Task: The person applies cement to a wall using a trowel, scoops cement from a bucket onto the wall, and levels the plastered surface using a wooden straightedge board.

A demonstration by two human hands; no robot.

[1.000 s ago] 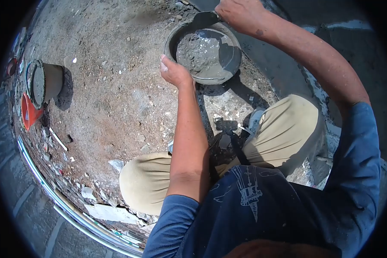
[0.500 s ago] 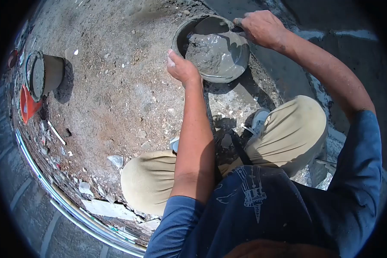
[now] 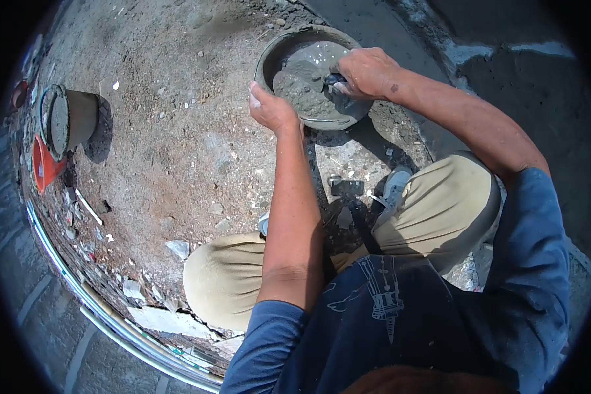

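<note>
As I look down on the work, a dark blue shirt point(image 3: 400, 308) comes nearest, with tan trousers point(image 3: 440, 197) bent at both knees just past it. Beyond the knees I find a round bucket point(image 3: 328, 123) above the stony ground point(image 3: 177, 157), its mouth facing up toward me; I cannot tell whether its base touches down. Grey residue coats its rim and walls, and the mortar point(image 3: 301, 90) inside looks thick and lumpy, turning smoother, with wet glints, toward the far side. The left hand point(image 3: 274, 110) grasps the bucket's left side, its thumb at the rim. The right hand point(image 3: 366, 72) clenches a dark handle point(image 3: 335, 79) over the mortar; I cannot make out the tool's working end. Off to the left I see a second bucket point(image 3: 82, 118) holding grey material point(image 3: 59, 125), an orange-red container point(image 3: 46, 165) just beside it.
</note>
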